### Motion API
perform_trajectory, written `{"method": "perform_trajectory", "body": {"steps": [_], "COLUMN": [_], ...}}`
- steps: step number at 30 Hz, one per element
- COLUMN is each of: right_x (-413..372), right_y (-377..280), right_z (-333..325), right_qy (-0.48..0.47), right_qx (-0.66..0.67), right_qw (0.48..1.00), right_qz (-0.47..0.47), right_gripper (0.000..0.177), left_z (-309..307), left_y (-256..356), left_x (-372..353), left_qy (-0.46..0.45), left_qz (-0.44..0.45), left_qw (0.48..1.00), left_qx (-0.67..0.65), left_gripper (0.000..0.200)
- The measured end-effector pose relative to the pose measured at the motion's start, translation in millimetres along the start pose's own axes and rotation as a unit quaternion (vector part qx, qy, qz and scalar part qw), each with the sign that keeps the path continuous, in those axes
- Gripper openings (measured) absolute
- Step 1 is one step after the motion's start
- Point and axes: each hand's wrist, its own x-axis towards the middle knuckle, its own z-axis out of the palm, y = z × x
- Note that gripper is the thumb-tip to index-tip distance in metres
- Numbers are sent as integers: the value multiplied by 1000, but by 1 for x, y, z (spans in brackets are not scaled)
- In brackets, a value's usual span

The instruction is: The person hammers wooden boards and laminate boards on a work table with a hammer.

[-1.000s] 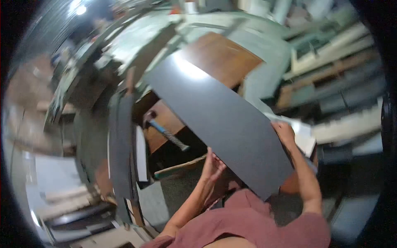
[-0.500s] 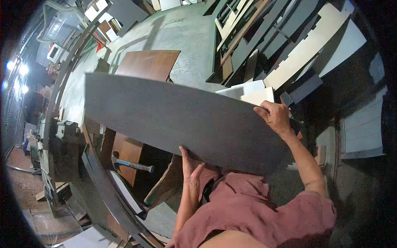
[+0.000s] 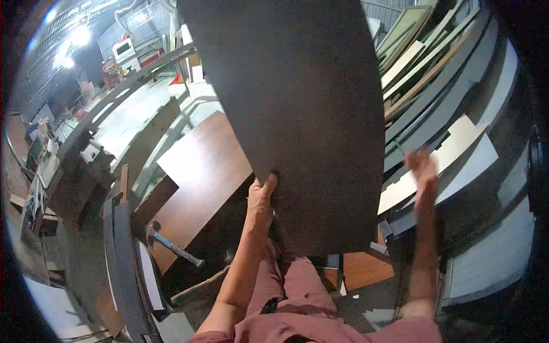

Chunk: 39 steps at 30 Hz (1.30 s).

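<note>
A large dark board stands upright in front of me, its top running out of the view. My left hand grips its lower left edge, the thumb on the near face and the fingers hidden behind. Off to the right, apart from the board, my right hand is raised in front of the leaning panels, and motion smears its fingers. Below and left of my left hand lies a hammer with a blue and grey handle.
A brown wood-grain panel lies behind the hammer. Many long boards and strips lean in a stack along the right. Dark curved-looking strips stand at the left. A smaller brown board sits low near my legs.
The board has swung from lying across my view to standing upright. My right hand has let go of its edge and moved right. My left hand still holds it.
</note>
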Motion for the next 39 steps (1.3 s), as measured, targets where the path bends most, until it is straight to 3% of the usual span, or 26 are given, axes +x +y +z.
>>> {"method": "perform_trajectory", "body": {"steps": [1, 2, 3, 4, 5, 6, 7, 8, 9, 10, 11, 12, 13, 15, 18, 20, 22, 24, 26, 27, 28, 30, 31, 33, 36, 39], "right_x": [59, 93, 117, 145, 169, 180, 183, 164, 129, 64, 65, 47, 25, -29, -78, -71, -61, -45, -41, -35, -19, 1, 9, 12, 24, 31], "right_y": [-89, -137, -133, -125, -125, -123, -99, -77, -61, -52, -28, -55, -94, -123, -188, -218, -219, -204, -167, -144, -131, -98, -76, -12, 45, 86], "right_z": [44, 54, 30, 1, -17, -28, -43, -68, -91, -118, -139, -111, -79, -83, -63, -47, -3, 14, -13, -13, 1, 22, 20, 2, 16, 34], "right_qy": [218, 182, 40, -58, -189, -291, -297, -223, -148, -69, 13, 138, 262, 322, 495, 551, 515, 552, 514, 475, 481, 466, 485, 470, 505, 530], "right_qx": [118, 63, 86, -229, 117, 450, 452, 306, 146, -19, -182, -73, 35, -1, -115, 15, -44, -142, -152, -163, -217, -117, -122, -160, -123, -127], "right_qw": [957, 973, 995, 970, 974, 832, 826, 914, 969, 992, 981, 974, 928, 894, 857, 828, 853, 819, 840, 861, 843, 871, 854, 862, 843, 829], "right_qz": [154, 127, 32, -53, 45, 145, 158, 149, 132, 104, 65, 163, 264, 312, 92, 103, 74, 66, 91, 75, 98, 106, 145, 106, 139, 129], "right_gripper": [72, 65, 72, 72, 67, 63, 63, 61, 59, 57, 55, 58, 60, 58, 70, 72, 73, 77, 80, 79, 79, 71, 70, 70, 70, 68], "left_z": [6, 11, 16, 22, 35, 42, 46, 36, 33, 28, 23, 18, 13, 27, 39, 46, 52, 50, 30, 12, -9, -48, -67, -97, -149, -143], "left_y": [3, 1, -1, -3, -9, -8, -7, -40, -49, -56, -69, -83, -94, -75, -91, -132, -117, -112, -95, -89, -82, -57, -45, -42, -70, -60], "left_x": [2, 1, -2, -5, -9, -18, -23, -14, -15, -16, -15, -14, -19, -21, -29, -9, 7, 22, 37, 37, 34, -15, -43, -98, -170, -208], "left_qy": [-27, -34, -38, -40, -41, -42, -57, -75, -102, -131, -121, -166, -212, -258, -339, -354, -369, -314, -232, -169, -104, -41, -1, 42, 134, 252], "left_qz": [8, 6, 4, 4, 7, -8, -50, -10, -38, -65, -69, -56, -53, -51, -18, 55, 8, 91, 50, 71, 91, 52, 40, -104, -146, -228], "left_qw": [1000, 999, 999, 997, 998, 991, 986, 990, 986, 980, 982, 969, 952, 931, 907, 910, 897, 893, 950, 963, 971, 975, 938, 954, 963, 934], "left_qx": [11, 8, 39, 70, 51, 126, 149, 117, 125, 135, 129, 172, 215, 252, 250, 209, 243, 310, 203, 199, 194, 212, 343, 279, 182, 107], "left_gripper": [56, 56, 49, 41, 24, 23, 24, 24, 25, 26, 26, 28, 31, 34, 44, 48, 54, 54, 55, 50, 46, 42, 39, 33, 40, 39]}}
